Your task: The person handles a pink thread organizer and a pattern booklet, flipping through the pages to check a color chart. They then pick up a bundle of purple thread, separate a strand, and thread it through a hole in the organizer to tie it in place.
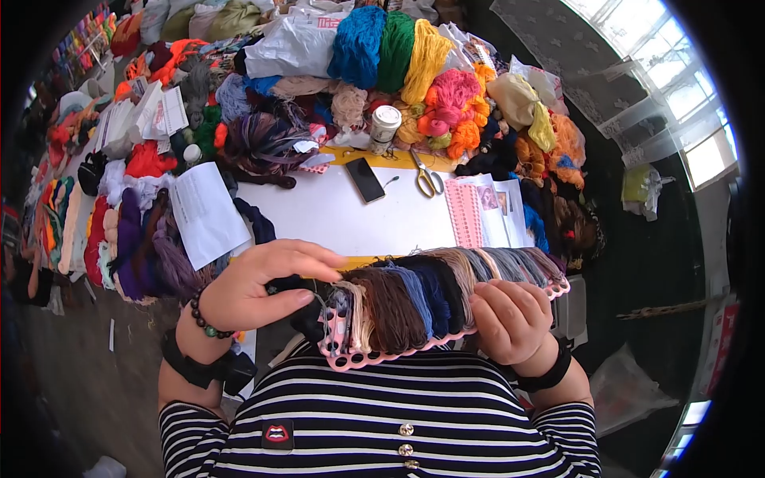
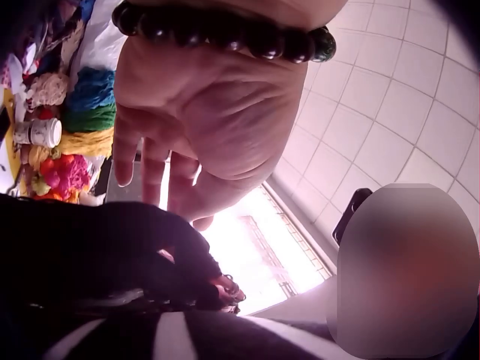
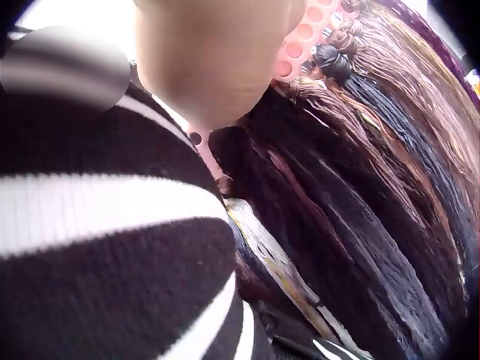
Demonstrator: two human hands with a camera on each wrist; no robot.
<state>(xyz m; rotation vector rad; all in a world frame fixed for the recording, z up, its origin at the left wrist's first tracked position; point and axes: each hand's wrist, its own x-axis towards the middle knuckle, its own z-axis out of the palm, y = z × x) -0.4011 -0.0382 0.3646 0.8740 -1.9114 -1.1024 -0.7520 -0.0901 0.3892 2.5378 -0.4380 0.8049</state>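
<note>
- Currently we judge the step to be sorting through the floss hanks [image 1: 414, 299] looped on the pink thread holder [image 1: 358, 358], which sits between our hands, close to the chest.
- Our left hand [image 1: 255, 287] lies over the dark hanks [image 1: 288, 284] at the holder's left end, fingers nearly straight and resting on them.
- Our right hand [image 1: 510, 319] curls in a firm grip on the holder's right part, knuckles up.
- The next move, we think, calls for parting one hank from its neighbours while the right hand steadies the holder.
- Beyond both hands, scissors [image 1: 428, 179] and a phone [image 1: 365, 179] lie on the desk [image 1: 335, 215].
</note>
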